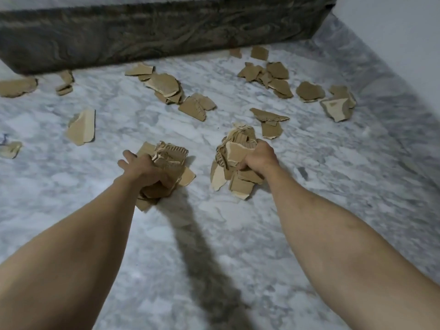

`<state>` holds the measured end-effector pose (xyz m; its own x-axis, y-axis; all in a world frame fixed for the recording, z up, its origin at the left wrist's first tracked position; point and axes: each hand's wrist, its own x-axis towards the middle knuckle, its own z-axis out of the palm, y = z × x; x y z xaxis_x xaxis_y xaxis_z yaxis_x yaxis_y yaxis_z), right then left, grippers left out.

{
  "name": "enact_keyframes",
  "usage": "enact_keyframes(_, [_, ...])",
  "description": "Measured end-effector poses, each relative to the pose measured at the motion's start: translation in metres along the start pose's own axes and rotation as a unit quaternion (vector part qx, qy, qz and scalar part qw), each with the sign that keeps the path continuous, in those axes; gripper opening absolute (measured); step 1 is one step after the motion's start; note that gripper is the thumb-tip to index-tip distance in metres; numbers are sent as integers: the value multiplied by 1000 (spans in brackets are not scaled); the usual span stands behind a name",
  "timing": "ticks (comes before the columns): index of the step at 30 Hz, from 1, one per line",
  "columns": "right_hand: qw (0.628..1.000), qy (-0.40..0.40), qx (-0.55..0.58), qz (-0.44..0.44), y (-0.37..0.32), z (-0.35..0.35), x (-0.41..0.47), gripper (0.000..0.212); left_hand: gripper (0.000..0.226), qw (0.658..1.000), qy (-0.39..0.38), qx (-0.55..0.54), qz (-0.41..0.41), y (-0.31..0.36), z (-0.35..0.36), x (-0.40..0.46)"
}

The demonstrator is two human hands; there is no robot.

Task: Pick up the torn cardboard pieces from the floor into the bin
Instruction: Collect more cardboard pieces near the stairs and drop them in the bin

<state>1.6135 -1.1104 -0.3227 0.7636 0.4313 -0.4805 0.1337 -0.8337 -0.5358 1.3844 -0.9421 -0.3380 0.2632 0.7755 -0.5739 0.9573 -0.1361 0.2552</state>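
fingers (129, 160) of both hands clutch bundles of torn cardboard pieces (238, 160) above the marble floor (214, 234), no writing legible.

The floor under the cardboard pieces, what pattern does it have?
White-grey marble veining on the floor, seen in the head view.

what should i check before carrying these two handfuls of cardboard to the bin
1. Left hand closed on its cardboard bundle: ok.
2. Right hand closed on its bundle: ok.
3. Loose pieces hanging below the right hand's grip: not ok, they may drop.
4. Bin located: cannot tell, none in view.
5. Floor free of scraps: not ok, piles remain near the dark furniture base, e.g. and.
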Motion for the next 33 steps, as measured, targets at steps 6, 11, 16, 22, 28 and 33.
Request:
enact_keyframes(6, [999, 7, -42, -11, -19, 8, 23, 87, 89, 999, -34, 11, 12, 6, -6, 22])
enact_keyframes(11, [995, 16, -93, -14, -31, 11, 26, 73, 109, 992, 8, -124, 19, 0, -8, 30])
enact_keyframes(16, [1000, -6, 4, 27, -33, 9, 27, 71, 62, 938, -32, -344, 19, -29, -6, 36])
enact_keyframes(22, [983, -27, 171, 63, -50, -2, 32, 59, 58, 892, -112, -436, 31, -31, -20, 31])
enact_keyframes(28, [979, -19, 179, 95, -45, -43, 32, 92, 57, 931, -138, -336, 46, 29, -44, 32])
enact_keyframes(33, [988, -43, 133, 65, -26, -106, 44, 116, 54, 947, -153, -249, 130, 120, -64, 15])
